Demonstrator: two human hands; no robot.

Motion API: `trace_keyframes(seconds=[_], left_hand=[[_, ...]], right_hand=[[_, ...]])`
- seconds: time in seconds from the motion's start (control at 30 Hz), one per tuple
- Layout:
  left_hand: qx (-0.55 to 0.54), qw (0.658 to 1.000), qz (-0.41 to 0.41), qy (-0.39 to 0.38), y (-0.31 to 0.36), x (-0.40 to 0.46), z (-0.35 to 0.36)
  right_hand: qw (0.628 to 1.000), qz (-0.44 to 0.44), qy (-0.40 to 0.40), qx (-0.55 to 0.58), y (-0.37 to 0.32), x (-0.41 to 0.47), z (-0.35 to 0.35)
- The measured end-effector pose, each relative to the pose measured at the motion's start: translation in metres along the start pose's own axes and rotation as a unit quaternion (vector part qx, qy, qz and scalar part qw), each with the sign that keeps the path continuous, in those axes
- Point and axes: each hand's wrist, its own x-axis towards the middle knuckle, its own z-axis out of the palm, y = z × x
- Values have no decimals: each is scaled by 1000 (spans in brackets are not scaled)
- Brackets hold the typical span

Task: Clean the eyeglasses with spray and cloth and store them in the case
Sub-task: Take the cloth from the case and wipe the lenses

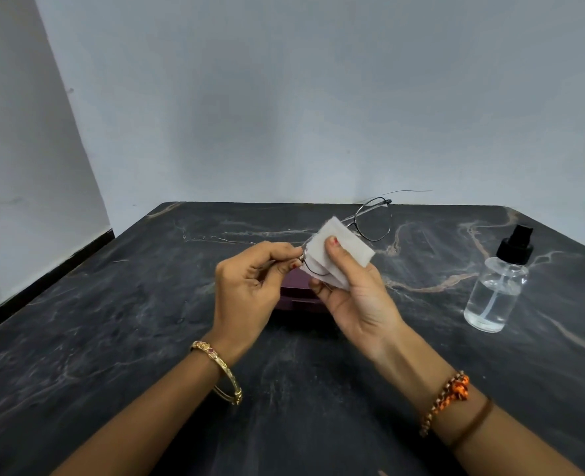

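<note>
Thin metal-framed eyeglasses [373,219] are held up above the dark marble table [112,338]. My left hand [249,286] pinches the frame at the near lens's outer corner. My right hand [356,290] holds a white cloth [339,250] folded over the near lens, thumb pressed on top and fingers behind. The far lens sticks out uncovered past the cloth. A dark maroon case [301,297] lies shut on the table under my hands, mostly hidden by them. The clear spray bottle [498,290] with a black nozzle stands upright to the right.
A pale wall runs behind the table's far edge, and a wall corner with dark skirting lies at the left. Bangles and threads circle both wrists.
</note>
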Motion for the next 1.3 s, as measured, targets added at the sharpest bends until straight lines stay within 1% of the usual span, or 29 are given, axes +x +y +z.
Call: trace_keyframes(seconds=[0.1,0.17,0.23,0.37,0.53,0.6,0.8,0.9,0.97,1.03,1.2,1.3], left_hand=[[5,1000,2,7,0,4,-5],[10,1000,-2,17,-2,8,-9],[8,1000,-8,22,-2,9,-10],[-8,999,-7,34,-1,9,-10],[-3,1000,9,24,3,5,-5],[7,1000,23,8,4,2,-3],[45,997,59,-7,5,1,-3],[43,998,41,12,4,5,-6],[42,998,40,17,5,6,-7],[38,998,41,15,6,6,-6],[12,999,33,12,7,2,0],[24,998,51,-1,8,-3,4]], right_hand=[[997,8,-36,-72,-5,-1,-1],[992,15,-44,-121,-9,-1,-2],[990,16,-38,-132,-12,0,-3],[998,19,-14,-63,-14,1,-2],[997,30,13,77,-8,0,5],[996,18,18,82,-6,0,4],[999,14,-25,-20,-7,-2,1],[994,15,-40,-99,-12,-1,-1],[991,14,-47,-123,-15,-2,0],[995,16,-31,-89,-16,-2,2],[997,42,22,53,-17,-1,4],[996,35,20,79,-17,-2,4]])
